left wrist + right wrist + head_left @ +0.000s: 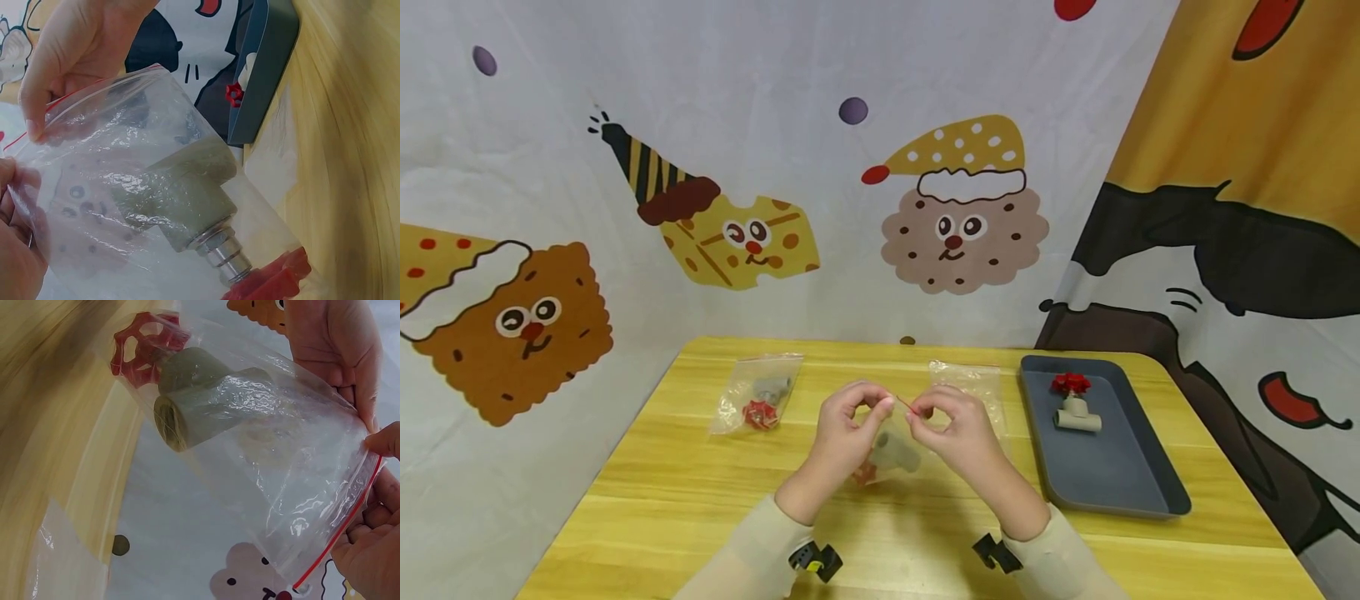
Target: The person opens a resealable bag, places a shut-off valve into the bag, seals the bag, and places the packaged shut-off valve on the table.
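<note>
Between both hands hangs a clear zip bag (94, 169) with a red strip along its top edge. Inside it is a grey-beige pipe valve (194, 194) with a metal stem and a red handwheel (147, 350). My left hand (850, 425) pinches the bag's top edge between thumb and index finger. The right hand (958, 425) pinches the same edge a short way to the right. In the head view the bag hangs low, with the valve at its bottom above the table. Whether the seal is parted cannot be made out.
On the wooden table (700, 517), another bagged valve (763, 396) lies at the back left. A flat clear bag (981, 383) lies behind my right hand. To the right, a grey tray (1105, 475) holds an unbagged valve (1077, 412) with a red handwheel. A cartoon-print curtain (842, 317) hangs behind.
</note>
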`<state>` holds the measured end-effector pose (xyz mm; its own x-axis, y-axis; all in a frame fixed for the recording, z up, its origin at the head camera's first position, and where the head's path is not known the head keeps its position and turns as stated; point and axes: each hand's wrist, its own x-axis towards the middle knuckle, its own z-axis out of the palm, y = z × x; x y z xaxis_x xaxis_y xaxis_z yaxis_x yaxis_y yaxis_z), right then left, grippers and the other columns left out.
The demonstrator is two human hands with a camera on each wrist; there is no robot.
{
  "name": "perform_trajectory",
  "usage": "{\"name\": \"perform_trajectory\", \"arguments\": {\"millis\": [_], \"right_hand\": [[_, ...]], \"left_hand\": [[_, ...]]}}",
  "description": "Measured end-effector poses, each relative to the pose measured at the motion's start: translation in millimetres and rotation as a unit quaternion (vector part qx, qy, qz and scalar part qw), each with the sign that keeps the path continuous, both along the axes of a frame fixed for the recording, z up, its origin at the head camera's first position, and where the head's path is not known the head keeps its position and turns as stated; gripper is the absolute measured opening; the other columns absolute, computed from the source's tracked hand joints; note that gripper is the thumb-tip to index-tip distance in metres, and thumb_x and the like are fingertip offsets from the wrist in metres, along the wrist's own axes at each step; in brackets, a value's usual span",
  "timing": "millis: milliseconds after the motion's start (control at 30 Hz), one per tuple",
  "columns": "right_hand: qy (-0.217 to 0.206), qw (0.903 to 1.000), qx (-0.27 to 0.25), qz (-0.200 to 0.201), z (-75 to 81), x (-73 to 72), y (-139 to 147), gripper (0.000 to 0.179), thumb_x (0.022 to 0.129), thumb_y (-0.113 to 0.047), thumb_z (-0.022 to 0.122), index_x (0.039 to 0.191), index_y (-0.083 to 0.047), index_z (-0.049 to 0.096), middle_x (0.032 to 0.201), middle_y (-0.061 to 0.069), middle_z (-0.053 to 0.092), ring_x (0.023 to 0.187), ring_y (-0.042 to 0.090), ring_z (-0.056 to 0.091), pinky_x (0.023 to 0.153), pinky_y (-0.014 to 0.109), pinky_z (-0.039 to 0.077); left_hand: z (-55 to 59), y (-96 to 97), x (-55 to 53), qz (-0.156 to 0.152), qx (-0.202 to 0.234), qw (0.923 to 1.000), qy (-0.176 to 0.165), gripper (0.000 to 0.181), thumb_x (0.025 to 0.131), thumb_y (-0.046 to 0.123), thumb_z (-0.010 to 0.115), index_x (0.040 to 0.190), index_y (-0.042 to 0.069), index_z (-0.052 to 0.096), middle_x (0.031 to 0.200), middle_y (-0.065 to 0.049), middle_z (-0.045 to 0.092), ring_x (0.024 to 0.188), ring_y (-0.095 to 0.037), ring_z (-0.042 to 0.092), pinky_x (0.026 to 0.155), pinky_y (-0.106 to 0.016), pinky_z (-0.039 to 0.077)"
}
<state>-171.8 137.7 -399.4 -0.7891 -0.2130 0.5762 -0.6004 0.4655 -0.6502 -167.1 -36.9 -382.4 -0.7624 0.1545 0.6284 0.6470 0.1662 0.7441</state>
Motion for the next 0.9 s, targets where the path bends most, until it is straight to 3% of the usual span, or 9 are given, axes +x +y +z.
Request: {"name": "perform_trajectory", "arguments": {"millis": [133, 300, 467, 567, 733, 900], "right_hand": [[-0.001, 1.0000, 0.001, -0.007, 1.4, 2.0, -1.5, 0.017, 0.076, 0.000, 0.075, 0.074, -0.016, 0.068, 0.076, -0.007, 0.065, 0.071, 0.010, 0.058, 0.065, 0.021, 0.050], [0.005, 1.0000, -0.006, -0.001, 18.9, 13.7, -6.3, 0.016, 0.073, 0.008, 0.073, 0.071, -0.006, 0.068, 0.072, 0.003, 0.065, 0.068, 0.018, 0.058, 0.063, 0.024, 0.051], [-0.002, 1.0000, -0.005, -0.002, 30.8, 21.8, -8.3, 0.015, 0.073, 0.010, 0.072, 0.071, -0.004, 0.067, 0.072, 0.005, 0.065, 0.065, 0.017, 0.057, 0.061, 0.018, 0.047], [0.005, 1.0000, -0.009, 0.000, 25.8, 19.7, -7.2, 0.015, 0.072, 0.010, 0.072, 0.071, -0.004, 0.067, 0.073, 0.004, 0.066, 0.065, 0.016, 0.057, 0.061, 0.018, 0.047], [0.013, 0.9998, -0.012, 0.000, 4.3, 9.2, -1.3, 0.019, 0.072, 0.007, 0.074, 0.072, -0.011, 0.068, 0.074, -0.003, 0.065, 0.069, 0.012, 0.058, 0.063, 0.022, 0.051], [0.007, 0.9999, -0.013, 0.004, -6.5, 4.1, 3.6, 0.021, 0.075, 0.001, 0.074, 0.074, -0.019, 0.069, 0.077, -0.011, 0.065, 0.072, 0.007, 0.058, 0.065, 0.022, 0.051]], "left_hand": [[0.3, 0.1, 0.8, 0.000, 0.004, 1.0000, -0.007, 0.004, 0.086, -0.004, 0.064, 0.082, -0.003, 0.066, 0.074, -0.014, 0.064, 0.069, -0.023, 0.059, 0.064, -0.032, 0.052], [-1.5, 0.3, 0.6, 0.003, 0.004, 1.0000, -0.004, 0.004, 0.085, -0.005, 0.064, 0.083, -0.002, 0.066, 0.073, -0.014, 0.064, 0.068, -0.023, 0.059, 0.064, -0.032, 0.052], [-3.0, 0.0, 0.5, 0.006, 0.007, 0.9999, -0.007, 0.005, 0.085, -0.005, 0.064, 0.083, -0.001, 0.067, 0.073, -0.014, 0.065, 0.067, -0.023, 0.059, 0.061, -0.034, 0.052], [-2.6, 0.1, 0.9, 0.011, 0.009, 0.9999, -0.001, 0.005, 0.085, -0.005, 0.065, 0.082, -0.002, 0.067, 0.073, -0.014, 0.065, 0.067, -0.023, 0.059, 0.061, -0.033, 0.051], [-4.6, 1.3, 0.7, 0.022, 0.006, 0.9996, 0.019, 0.004, 0.084, -0.006, 0.065, 0.082, -0.002, 0.066, 0.073, -0.014, 0.065, 0.067, -0.021, 0.058, 0.063, -0.028, 0.050], [-25.5, 0.6, -11.7, 0.026, 0.010, 0.9994, 0.022, 0.003, 0.087, 0.002, 0.066, 0.084, 0.004, 0.067, 0.077, -0.007, 0.066, 0.073, -0.014, 0.059, 0.069, -0.026, 0.051]]}}
